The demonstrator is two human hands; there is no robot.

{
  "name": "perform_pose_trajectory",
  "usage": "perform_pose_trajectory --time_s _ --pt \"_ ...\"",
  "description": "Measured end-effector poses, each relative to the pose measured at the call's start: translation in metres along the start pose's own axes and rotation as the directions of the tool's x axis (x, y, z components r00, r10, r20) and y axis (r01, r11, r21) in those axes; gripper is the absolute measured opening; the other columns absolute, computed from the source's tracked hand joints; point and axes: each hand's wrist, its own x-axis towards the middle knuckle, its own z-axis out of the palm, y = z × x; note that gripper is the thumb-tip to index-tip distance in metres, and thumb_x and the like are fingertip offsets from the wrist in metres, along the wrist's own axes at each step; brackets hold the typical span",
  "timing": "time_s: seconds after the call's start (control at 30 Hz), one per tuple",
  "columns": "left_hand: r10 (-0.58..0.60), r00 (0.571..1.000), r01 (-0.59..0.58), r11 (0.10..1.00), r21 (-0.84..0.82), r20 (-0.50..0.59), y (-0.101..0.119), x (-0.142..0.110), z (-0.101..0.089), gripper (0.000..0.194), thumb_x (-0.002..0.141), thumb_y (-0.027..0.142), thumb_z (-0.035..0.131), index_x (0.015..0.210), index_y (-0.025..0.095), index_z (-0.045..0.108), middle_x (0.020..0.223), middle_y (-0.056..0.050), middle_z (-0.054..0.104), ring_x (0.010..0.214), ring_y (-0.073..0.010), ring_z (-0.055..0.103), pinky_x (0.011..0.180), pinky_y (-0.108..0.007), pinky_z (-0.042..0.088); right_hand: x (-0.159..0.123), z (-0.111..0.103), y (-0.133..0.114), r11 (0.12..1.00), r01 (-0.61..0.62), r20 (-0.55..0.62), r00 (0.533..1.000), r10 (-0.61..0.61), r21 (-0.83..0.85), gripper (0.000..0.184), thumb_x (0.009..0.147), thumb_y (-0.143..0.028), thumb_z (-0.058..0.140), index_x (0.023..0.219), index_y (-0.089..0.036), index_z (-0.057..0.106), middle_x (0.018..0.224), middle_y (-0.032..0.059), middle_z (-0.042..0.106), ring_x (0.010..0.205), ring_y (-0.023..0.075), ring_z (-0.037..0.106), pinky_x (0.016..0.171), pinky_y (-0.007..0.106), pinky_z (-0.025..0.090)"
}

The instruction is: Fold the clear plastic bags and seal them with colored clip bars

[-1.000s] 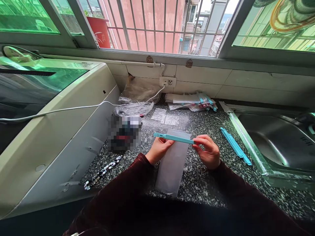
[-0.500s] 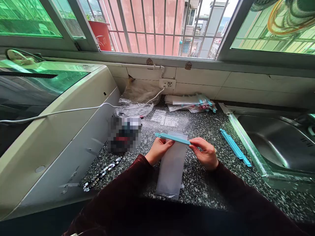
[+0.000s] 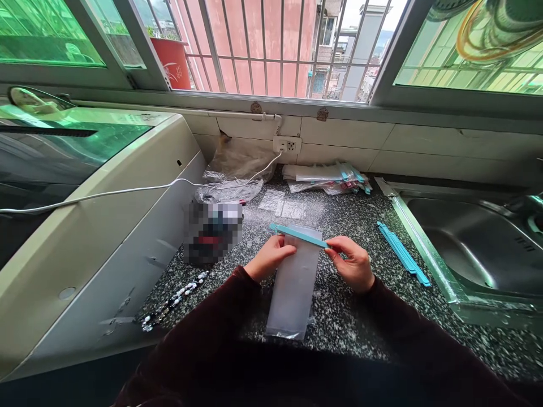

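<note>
A light-blue bag clip [image 3: 301,235] lies across the upper part of a clear plastic bag [image 3: 292,294], and a short strip of the bag shows beyond it. Just below the clip, my left hand [image 3: 271,257] is closed on the bag's left edge, thumb on top and the other fingers hidden underneath. My right hand [image 3: 351,264] pinches the clip's right end between thumb and fingers. The clip's left end sticks out free past the bag. Below my hands, the bag slants down toward me over the speckled counter [image 3: 339,322].
Several blue clips [image 3: 403,254] lie beside the steel sink [image 3: 466,243] at right. Clipped bags [image 3: 326,176] are piled by the wall. Small clear packets [image 3: 292,209], a blurred-out object [image 3: 214,232] and a beaded string [image 3: 176,299] lie leftward. A white cable [image 3: 178,181] crosses the washing machine [image 3: 106,226].
My left thumb has slid off the clip down onto the bag. The clip's left end has risen slightly. My right hand keeps its pinch on the clip's right end.
</note>
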Motion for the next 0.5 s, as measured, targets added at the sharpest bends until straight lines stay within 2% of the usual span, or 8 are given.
perform_pose_trajectory --time_s 0.17,0.37,0.5 --pt "-0.057 0.998 0.057 0.998 0.014 0.024 0.0046 -0.0010 -0.0022 0.014 0.056 0.021 0.058 0.062 0.009 0.063 0.055 -0.004 0.060 0.049 -0.0104 0.050 0.046 -0.019 0.035 0.0007 -0.0007 -0.0010 1.000 0.025 0.004 1.000 -0.025 -0.011 0.009 0.079 -0.017 0.058 0.087 -0.020 0.062 0.076 0.0041 0.063 0.064 0.0138 0.057 0.056 0.028 0.051" --pt "-0.039 0.994 0.037 0.999 0.029 0.102 0.0060 -0.0015 -0.0021 0.009 0.054 0.018 0.057 0.057 0.011 0.063 0.056 -0.002 0.060 0.053 -0.0104 0.050 0.049 -0.019 0.035 -0.0005 0.0001 0.0001 1.000 0.025 0.052 0.998 -0.025 0.003 0.008 0.079 -0.018 0.059 0.086 -0.020 0.062 0.075 0.0035 0.061 0.062 0.0137 0.057 0.055 0.028 0.051" --pt "-0.087 0.987 0.088 0.996 0.001 0.136 0.0064 -0.0020 -0.0034 0.013 0.054 0.019 0.060 0.062 0.011 0.066 0.058 -0.003 0.062 0.052 -0.0102 0.049 0.050 -0.020 0.034 -0.0005 0.0010 -0.0004 0.999 0.020 0.082 0.996 -0.022 0.030 0.008 0.078 -0.019 0.060 0.086 -0.020 0.062 0.076 0.0037 0.061 0.062 0.0135 0.057 0.054 0.027 0.051"
